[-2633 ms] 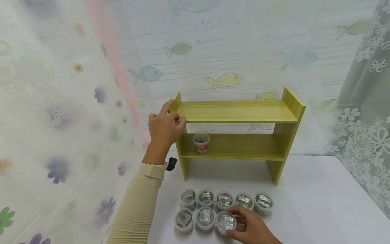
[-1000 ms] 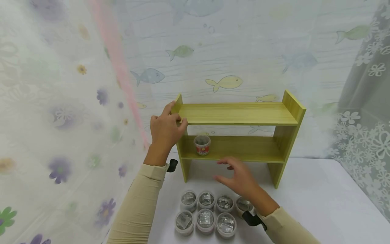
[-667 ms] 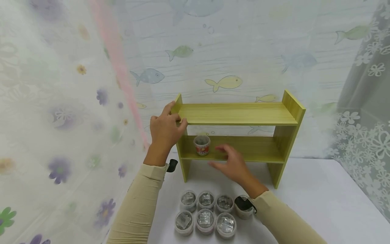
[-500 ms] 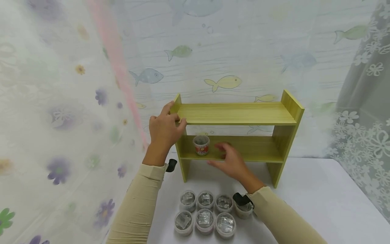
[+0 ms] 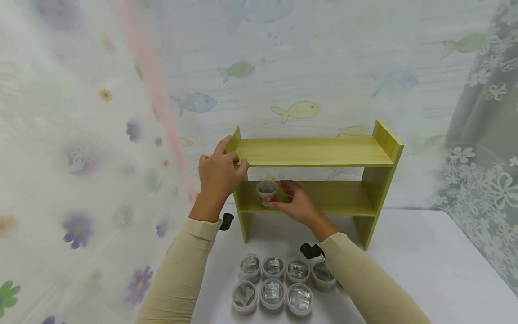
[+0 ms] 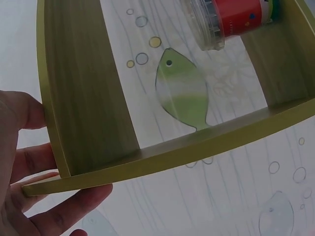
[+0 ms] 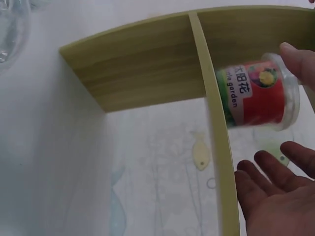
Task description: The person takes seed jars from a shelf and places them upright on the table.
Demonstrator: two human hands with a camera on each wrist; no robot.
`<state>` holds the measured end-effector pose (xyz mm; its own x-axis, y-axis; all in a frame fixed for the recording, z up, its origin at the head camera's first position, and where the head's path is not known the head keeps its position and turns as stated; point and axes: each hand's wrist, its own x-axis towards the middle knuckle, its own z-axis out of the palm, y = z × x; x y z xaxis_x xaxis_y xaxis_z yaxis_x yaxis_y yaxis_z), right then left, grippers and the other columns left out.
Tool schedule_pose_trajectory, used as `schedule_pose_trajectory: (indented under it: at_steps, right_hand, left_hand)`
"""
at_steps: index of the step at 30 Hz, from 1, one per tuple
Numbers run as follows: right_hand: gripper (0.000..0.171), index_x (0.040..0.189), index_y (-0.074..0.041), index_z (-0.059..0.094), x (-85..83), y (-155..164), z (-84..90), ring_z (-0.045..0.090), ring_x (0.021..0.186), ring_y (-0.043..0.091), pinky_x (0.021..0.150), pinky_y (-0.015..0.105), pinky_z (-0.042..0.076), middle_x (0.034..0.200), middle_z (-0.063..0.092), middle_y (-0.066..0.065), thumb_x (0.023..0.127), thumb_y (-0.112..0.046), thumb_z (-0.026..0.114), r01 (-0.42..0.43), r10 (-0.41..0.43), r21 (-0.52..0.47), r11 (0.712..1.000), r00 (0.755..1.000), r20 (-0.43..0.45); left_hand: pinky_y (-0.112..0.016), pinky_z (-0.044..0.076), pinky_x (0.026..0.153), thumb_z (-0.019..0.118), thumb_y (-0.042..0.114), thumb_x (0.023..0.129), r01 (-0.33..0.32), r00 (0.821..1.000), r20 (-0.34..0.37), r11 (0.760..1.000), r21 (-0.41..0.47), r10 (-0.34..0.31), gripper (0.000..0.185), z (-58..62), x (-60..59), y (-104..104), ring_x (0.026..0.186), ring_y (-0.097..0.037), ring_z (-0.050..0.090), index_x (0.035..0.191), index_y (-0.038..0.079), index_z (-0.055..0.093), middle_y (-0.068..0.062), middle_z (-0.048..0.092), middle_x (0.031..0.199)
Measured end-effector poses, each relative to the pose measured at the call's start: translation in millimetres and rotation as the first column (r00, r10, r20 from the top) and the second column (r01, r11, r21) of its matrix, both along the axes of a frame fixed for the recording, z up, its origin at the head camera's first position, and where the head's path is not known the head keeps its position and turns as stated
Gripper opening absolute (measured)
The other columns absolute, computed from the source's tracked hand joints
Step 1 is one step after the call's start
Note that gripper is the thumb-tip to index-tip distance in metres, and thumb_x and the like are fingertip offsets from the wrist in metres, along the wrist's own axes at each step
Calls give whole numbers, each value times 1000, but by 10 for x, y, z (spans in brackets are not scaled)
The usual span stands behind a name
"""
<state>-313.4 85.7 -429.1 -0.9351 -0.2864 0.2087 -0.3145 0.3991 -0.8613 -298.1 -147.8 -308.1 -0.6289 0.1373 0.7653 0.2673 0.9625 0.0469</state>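
A two-tier yellow-green wooden shelf (image 5: 315,152) stands on the white table. My left hand (image 5: 218,173) grips its upper left corner, fingers (image 6: 34,162) on both sides of the board in the left wrist view. One clear plastic tub (image 5: 266,192) sits upright toward the left of the lower tier. Its red label (image 7: 266,96) reads "garden" in the right wrist view. My right hand (image 5: 301,204) is just to the tub's right, with thumb and fingers spread apart. Its thumb (image 7: 298,61) is by the tub's rim; contact cannot be told.
Several similar open tubs, among them this front tub (image 5: 300,299), stand in two rows before the shelf, with silvery packets inside. My right sleeve (image 5: 368,279) covers part of the back row's right end. A fish-patterned curtain (image 5: 336,58) hangs behind.
My right hand has left the front tub, risen to the lower tier and moved left toward the tub there. My left hand has kept its grip on the corner.
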Motion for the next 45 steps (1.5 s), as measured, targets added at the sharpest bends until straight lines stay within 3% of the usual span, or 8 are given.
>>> schedule_pose_trajectory:
  at_steps: [10, 15, 20, 32, 39, 45]
  right_hand:
    - [98, 164, -19, 28, -109, -142, 43, 41, 150, 33, 109, 55, 48, 166, 36, 5, 87, -44, 83, -69, 74, -86, 994, 996, 49]
    - [84, 158, -17, 40, -145, -212, 25, 54, 139, 31, 100, 48, 54, 153, 50, 6, 89, -40, 82, -60, 65, -115, 992, 997, 42]
    - [62, 143, -16, 56, -174, -234, 21, 67, 117, 28, 92, 43, 58, 133, 63, 8, 90, -37, 81, -67, 64, -96, 993, 997, -32]
    - [59, 132, -14, 52, -118, -203, 37, 66, 112, 27, 90, 44, 57, 127, 62, 8, 90, -48, 77, 21, -21, -3, 1000, 999, -51]
    - [53, 128, -18, 53, -102, -168, 13, 66, 107, 25, 85, 41, 57, 122, 64, 6, 90, -44, 79, 22, -21, 3, 1000, 998, -57]
    - [54, 131, -19, 54, -68, -108, 11, 65, 106, 25, 85, 42, 57, 122, 63, 4, 90, -45, 78, 10, -9, 9, 1000, 997, -75]
  left_hand:
    - [-52, 48, 71, 64, 32, 95, -13, 1000, -16, 1000, -1, 13, 25, -14, 5, -5, 69, -30, 67, 89, 17, 83, -3, 58, 151]
    - [-52, 49, 72, 62, 33, 96, -15, 1000, 0, 1000, -11, 15, 27, -28, 12, 0, 78, -31, 70, 91, 17, 83, -3, 57, 152]
    - [-54, 49, 74, 62, 33, 96, -19, 1000, -11, 1000, -8, 19, 27, -25, -2, 4, 77, -30, 71, 92, 18, 84, -2, 57, 152]
    - [-52, 48, 72, 61, 34, 96, -32, 999, -5, 999, -17, 32, 28, -37, -33, 25, 74, -30, 70, 94, 19, 84, -1, 57, 153]
    - [-52, 48, 74, 58, 36, 97, -45, 998, 32, 999, -6, 45, 30, -50, -40, 0, 85, -30, 72, 95, 19, 83, 0, 55, 154]
    - [-54, 48, 75, 60, 32, 96, -36, 999, 15, 999, 10, 36, 28, -37, -30, -19, 89, -30, 72, 93, 18, 84, -1, 57, 152]
